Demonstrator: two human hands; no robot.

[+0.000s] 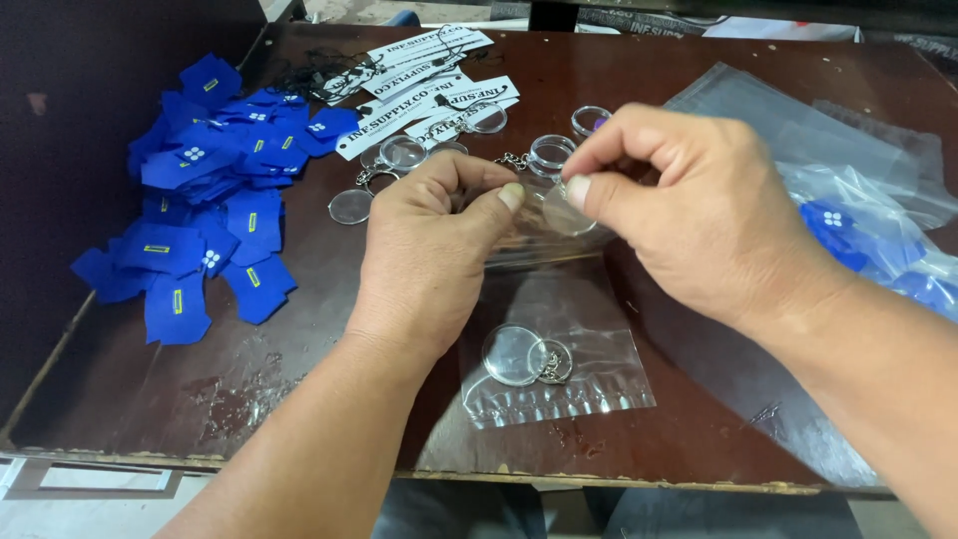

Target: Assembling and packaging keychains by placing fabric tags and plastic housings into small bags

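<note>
Spanning the view, a dark brown counter point(299, 329) carries a heap of blue fabric tags point(215, 190) far left w/ clear bags point(858, 210) at right. Both hands meet mid-counter: left hand point(429, 250) & right hand point(699, 215) each pinch the mouth of a small clear bag point(559, 329). Inside it, near the bottom, lies a clear round keychain point(514, 354).

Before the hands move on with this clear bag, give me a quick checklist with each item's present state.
1. Left hand pinches the mouth of the clear bag: ok.
2. Right hand grips the mouth opposite: ok.
3. Clear round keychain lies inside the bag: ok.
4. Bag mouth sealed: cannot tell, fingers cover it.
5. More keychains lie near the hands: ok.
6. Blue fabric pieces lie apart from the bag: ok.
</note>
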